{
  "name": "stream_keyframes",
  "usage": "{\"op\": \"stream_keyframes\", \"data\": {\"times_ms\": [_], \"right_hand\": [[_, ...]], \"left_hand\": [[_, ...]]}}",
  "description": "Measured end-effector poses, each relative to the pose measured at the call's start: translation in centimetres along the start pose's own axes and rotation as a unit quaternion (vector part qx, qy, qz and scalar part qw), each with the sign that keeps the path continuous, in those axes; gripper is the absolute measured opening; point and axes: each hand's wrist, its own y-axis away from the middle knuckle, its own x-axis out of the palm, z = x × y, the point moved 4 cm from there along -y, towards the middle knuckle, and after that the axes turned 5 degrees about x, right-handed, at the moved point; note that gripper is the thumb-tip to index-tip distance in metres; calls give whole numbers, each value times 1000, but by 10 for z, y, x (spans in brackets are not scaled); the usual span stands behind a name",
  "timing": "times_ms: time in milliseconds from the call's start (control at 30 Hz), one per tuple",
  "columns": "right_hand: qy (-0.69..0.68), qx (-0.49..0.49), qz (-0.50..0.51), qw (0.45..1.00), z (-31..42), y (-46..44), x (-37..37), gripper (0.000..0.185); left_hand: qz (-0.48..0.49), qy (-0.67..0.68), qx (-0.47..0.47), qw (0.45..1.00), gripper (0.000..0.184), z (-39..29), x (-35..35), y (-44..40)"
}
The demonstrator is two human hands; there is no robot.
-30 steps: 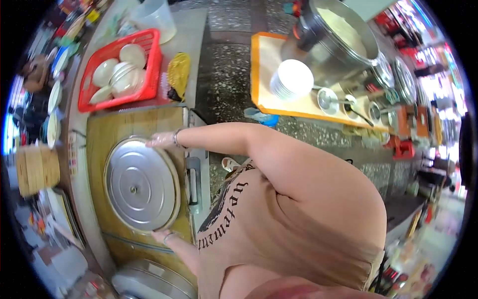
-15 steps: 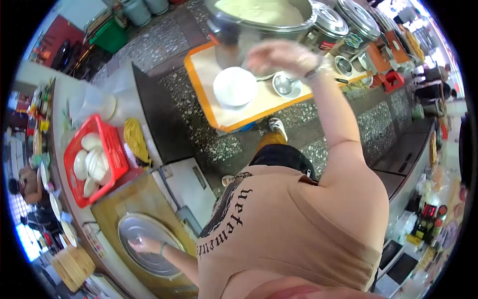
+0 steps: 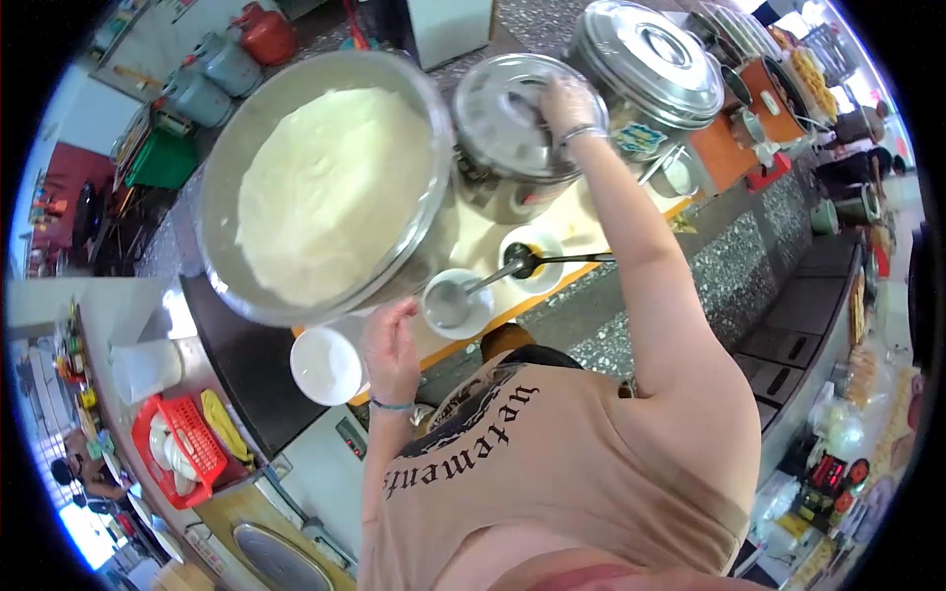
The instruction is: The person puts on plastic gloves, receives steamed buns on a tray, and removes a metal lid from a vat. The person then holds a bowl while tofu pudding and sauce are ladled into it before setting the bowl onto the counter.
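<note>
My right hand [image 3: 567,105], in a clear glove, is closed on the handle of a round metal lid [image 3: 498,116], which lies over a metal pot. Between the stacked white bowls [image 3: 325,366] and a white bowl holding a ladle [image 3: 459,305], my left hand [image 3: 392,345] is raised with fingers loosely bent and nothing visible in it. Whether it touches the stack is unclear. A large metal pot [image 3: 429,231] full of a pale, smooth food [image 3: 330,197] stands behind the bowls. Beside the ladle bowl sits another bowl [image 3: 537,279] with a black-handled ladle.
A second lidded pot [image 3: 645,59] stands farther right. At the lower left are a red basket [image 3: 202,438] of bowls, a yellow cloth [image 3: 227,426] and a round metal lid [image 3: 281,561] on the counter. Gas cylinders [image 3: 227,61] stand at the upper left.
The view has turned from the counter toward the large pot. My right hand has gone from the counter lid to the pot lid's handle. My left hand has left the counter lid for the bowls.
</note>
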Motion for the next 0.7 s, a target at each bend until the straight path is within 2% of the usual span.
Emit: {"op": "stream_keyframes", "data": {"times_ms": [67, 133, 200, 233, 267, 333, 400, 433, 467, 500, 533, 567, 633, 667, 700], "right_hand": [[-127, -26, 128, 983, 7, -1, -13, 29], [-65, -87, 168, 980, 4, -11, -8, 31], [-53, -68, 182, 980, 10, -11, -25, 25], [-72, -107, 101, 987, 10, -3, -25, 25], [-58, -124, 94, 986, 5, 2, -14, 26], [-75, -107, 196, 972, 10, 6, -17, 29], [-98, -134, 188, 968, -1, 4, -36, 30], [-121, -163, 178, 963, -6, 1, -50, 32], [-52, -126, 214, 967, -9, -8, -83, 33], [-65, -150, 175, 971, -29, -20, -91, 35], [-80, -186, 92, 975, -56, -35, -99, 38], [49, -150, 111, 981, -74, -55, -120, 31], [198, -144, -28, 969, -133, -104, -118, 19], [231, -46, 65, 970, -148, -124, -127, 18], [75, 2, -58, 996, -206, -157, -91, 20]], "left_hand": [[8, 37, -34, 999, 21, -8, 35, -20], [13, 69, -65, 995, 21, -11, 55, -29], [36, 69, -97, 992, 22, -4, 72, -36], [26, 92, -125, 988, 21, -6, 79, -39], [31, 95, -130, 986, 21, -6, 86, -42], [25, 89, -122, 988, 21, -3, 97, -48], [37, 69, -104, 992, 20, -15, 100, -56], [62, 9, -82, 995, 20, -23, 99, -61], [82, -47, -60, 994, 20, -28, 102, -63], [75, -42, -62, 994, 20, -27, 103, -61], [65, -40, -81, 994, 20, -25, 102, -58], [56, -39, -102, 992, 20, -21, 100, -55], [48, -51, -102, 992, 21, -12, 99, -47], [43, -67, -102, 992, 22, -5, 95, -36], [41, -86, -81, 992, 20, 5, 94, -27]]}}
